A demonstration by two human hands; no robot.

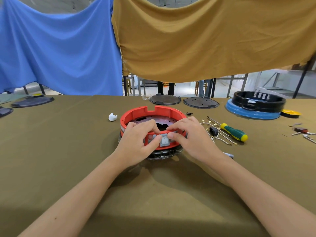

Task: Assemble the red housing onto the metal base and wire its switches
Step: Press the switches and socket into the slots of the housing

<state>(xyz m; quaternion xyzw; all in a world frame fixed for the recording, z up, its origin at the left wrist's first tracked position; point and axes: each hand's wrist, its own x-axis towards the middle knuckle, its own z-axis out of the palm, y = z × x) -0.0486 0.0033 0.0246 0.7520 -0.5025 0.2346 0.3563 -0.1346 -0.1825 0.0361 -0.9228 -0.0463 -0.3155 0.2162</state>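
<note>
A round red housing (136, 113) sits on a perforated metal base (150, 119) at the table's middle, with a dark ring (164, 153) under it. A grey rocker switch (164, 141) sits in the housing's near wall. My left hand (136, 142) grips the near rim, its thumb pressing beside the switch. My right hand (186, 134) pinches the rim and the switch's right edge. Loose wires with gold terminals (220, 136) lie just to the right.
A green-and-yellow screwdriver (234, 131) and a small black part (213, 130) lie right of the housing. A black ring on a blue base (254, 104) stands far right. Dark round plates (165, 100) line the far edge. A white scrap (112, 116) lies left.
</note>
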